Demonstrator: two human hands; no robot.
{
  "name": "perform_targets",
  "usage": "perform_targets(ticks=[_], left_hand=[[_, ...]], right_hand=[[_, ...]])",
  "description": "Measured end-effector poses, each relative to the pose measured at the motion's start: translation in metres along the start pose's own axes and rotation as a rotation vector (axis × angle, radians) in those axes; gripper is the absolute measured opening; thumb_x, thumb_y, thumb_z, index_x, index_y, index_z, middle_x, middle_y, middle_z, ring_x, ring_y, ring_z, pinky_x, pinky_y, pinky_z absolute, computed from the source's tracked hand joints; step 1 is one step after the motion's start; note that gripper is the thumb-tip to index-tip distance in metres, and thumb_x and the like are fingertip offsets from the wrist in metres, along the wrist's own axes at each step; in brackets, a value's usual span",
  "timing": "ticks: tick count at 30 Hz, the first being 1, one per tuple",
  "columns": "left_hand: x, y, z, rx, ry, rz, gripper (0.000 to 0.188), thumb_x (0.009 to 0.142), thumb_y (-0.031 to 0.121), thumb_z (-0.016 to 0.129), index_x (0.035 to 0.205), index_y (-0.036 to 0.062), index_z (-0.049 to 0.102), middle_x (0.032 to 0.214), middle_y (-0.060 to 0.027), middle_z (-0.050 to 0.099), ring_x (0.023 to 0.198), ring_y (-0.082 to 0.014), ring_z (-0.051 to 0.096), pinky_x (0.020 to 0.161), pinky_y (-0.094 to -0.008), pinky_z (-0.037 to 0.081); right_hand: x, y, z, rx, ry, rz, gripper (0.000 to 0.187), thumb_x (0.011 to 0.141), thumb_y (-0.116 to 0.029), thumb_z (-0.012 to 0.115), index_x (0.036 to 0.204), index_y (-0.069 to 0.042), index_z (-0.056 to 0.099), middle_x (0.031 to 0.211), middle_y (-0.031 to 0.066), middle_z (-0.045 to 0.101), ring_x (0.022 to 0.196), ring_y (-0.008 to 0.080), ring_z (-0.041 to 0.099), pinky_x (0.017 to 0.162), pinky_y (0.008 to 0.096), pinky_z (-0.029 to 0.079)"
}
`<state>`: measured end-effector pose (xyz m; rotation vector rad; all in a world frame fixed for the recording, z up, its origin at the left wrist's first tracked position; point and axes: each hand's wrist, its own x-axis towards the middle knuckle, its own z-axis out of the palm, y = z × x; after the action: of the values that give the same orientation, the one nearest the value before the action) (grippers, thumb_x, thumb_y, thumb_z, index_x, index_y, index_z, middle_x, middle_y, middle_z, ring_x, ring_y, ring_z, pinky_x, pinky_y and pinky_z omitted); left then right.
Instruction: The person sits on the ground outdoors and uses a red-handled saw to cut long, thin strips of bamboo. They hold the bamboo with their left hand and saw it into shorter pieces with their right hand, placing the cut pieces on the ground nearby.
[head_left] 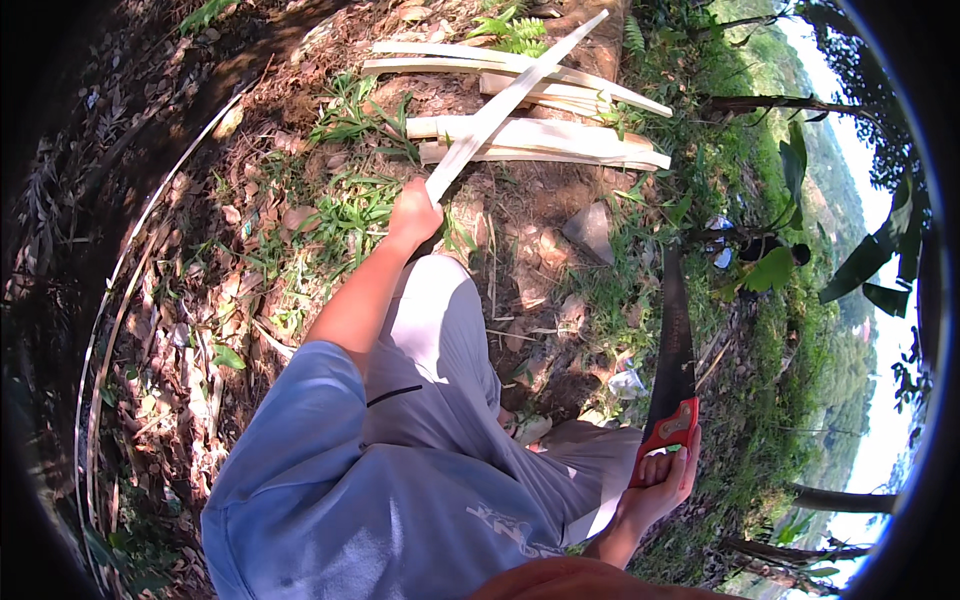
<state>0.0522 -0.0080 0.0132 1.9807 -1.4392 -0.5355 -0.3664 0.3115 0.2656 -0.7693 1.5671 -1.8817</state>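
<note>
My left hand [413, 213] is closed around the lower end of a long pale wooden strip [505, 108]. The strip slants up and to the right, narrowing toward its far tip, and passes over other pale strips. My right hand [664, 478] grips the red handle of a handsaw [674, 345] at the right, its dark blade pointing away from me. Saw and held strip are well apart. Beyond my knee lie several more pale wooden strips, one group nearer [540, 138] and one farther [450, 65].
A grey stone [590, 232] lies on the bare soil ahead of my knee. Crumpled clear plastic [627, 384] is near the saw blade. Dry leaves and green weeds [355, 210] cover the ground at the left. Long thin stalks [135, 230] curve along the left side; plants and a slope line the right.
</note>
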Motion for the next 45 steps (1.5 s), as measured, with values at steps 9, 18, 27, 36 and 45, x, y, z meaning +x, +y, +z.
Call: perform_targets(ticks=[9,18,27,36,45], left_hand=[[-0.014,-0.013,0.025,0.118,-0.053,-0.004,0.072,0.085,0.017,0.082,0.141,-0.0055,0.043,0.146,-0.0244,0.053,0.136,-0.0408,0.059,0.108,-0.0495,0.055],[0.019,-0.047,-0.012,0.157,-0.093,-0.139,0.055,0.077,0.003,0.072,0.128,-0.0029,0.053,0.133,-0.0245,0.062,0.132,-0.0423,0.059,0.107,-0.0503,0.052],[-0.003,-0.092,0.000,0.222,-0.076,-0.067,0.063,0.078,0.009,0.073,0.136,-0.0013,0.049,0.133,-0.0268,0.063,0.127,-0.0455,0.062,0.105,-0.0528,0.053],[-0.001,-0.095,0.014,0.279,-0.048,-0.112,0.060,0.082,0.013,0.074,0.136,-0.0006,0.053,0.133,-0.0227,0.067,0.122,-0.0407,0.068,0.101,-0.0501,0.057],[-0.027,-0.026,-0.020,0.285,-0.248,-0.234,0.047,0.077,0.018,0.070,0.119,-0.0013,0.063,0.115,-0.0235,0.077,0.109,-0.0404,0.076,0.097,-0.0468,0.061]], right_hand=[[-0.006,0.016,0.021,-0.130,-0.173,-0.021,0.053,0.110,-0.012,0.058,0.158,0.009,0.049,0.062,-0.0105,0.032,0.050,0.0004,0.025,0.046,0.0245,0.020],[0.000,0.025,0.042,-0.276,-0.252,-0.043,0.055,0.108,-0.013,0.057,0.157,0.011,0.049,0.060,-0.0065,0.041,0.049,0.0014,0.032,0.047,0.0236,0.022],[0.026,0.050,0.079,-0.599,-0.489,-0.441,0.057,0.105,-0.025,0.062,0.146,0.014,0.060,0.082,0.0062,0.066,0.065,0.0096,0.055,0.060,0.0256,0.043],[0.038,0.067,0.082,-0.511,-0.505,-0.304,0.052,0.105,-0.023,0.062,0.145,0.012,0.062,0.086,0.0072,0.064,0.069,0.0101,0.055,0.062,0.0266,0.041],[0.012,0.029,0.069,-0.334,-0.222,-0.116,0.053,0.108,-0.020,0.059,0.152,0.010,0.055,0.068,-0.0026,0.050,0.051,0.0016,0.033,0.049,0.0238,0.021]])
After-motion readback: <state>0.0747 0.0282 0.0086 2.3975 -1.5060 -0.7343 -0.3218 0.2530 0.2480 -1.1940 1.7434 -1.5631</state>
